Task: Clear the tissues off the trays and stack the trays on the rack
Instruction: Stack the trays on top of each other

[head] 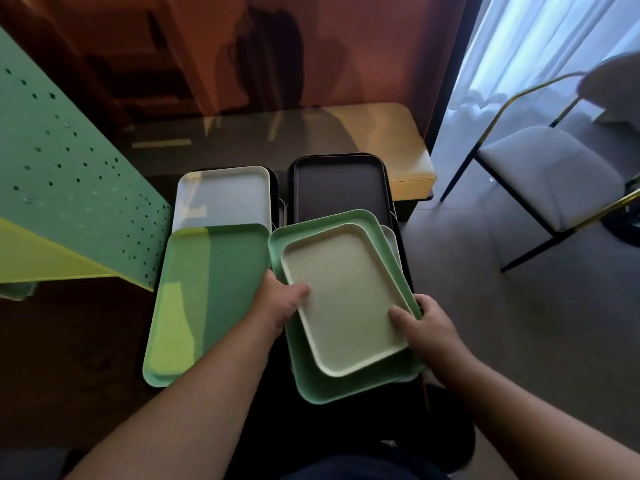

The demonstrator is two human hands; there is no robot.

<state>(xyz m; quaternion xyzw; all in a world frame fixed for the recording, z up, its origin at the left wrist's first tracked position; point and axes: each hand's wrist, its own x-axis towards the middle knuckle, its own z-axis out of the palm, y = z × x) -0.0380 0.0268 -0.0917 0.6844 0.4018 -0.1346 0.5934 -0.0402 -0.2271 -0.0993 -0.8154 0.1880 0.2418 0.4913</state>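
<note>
A small pale cream tray (343, 303) lies tilted inside a larger mint-green tray (322, 382) at the front right of the rack top. My left hand (282, 301) grips the cream tray's left edge, thumb on its inner surface. My right hand (424, 325) grips the right edges of the cream and mint trays, thumb inside the cream one. A green tray (207, 299) lies at the front left, a white tray (225, 195) behind it, and a black tray (341, 188) at the back right. No tissues are visible on any tray.
A green perforated panel (69, 174) with a yellow surface (38, 258) stands to the left. Behind the trays is a glass-topped table (263, 140) with a yellow bench (408, 157). A grey chair (550, 178) with gold and black legs stands on the right, by a curtain.
</note>
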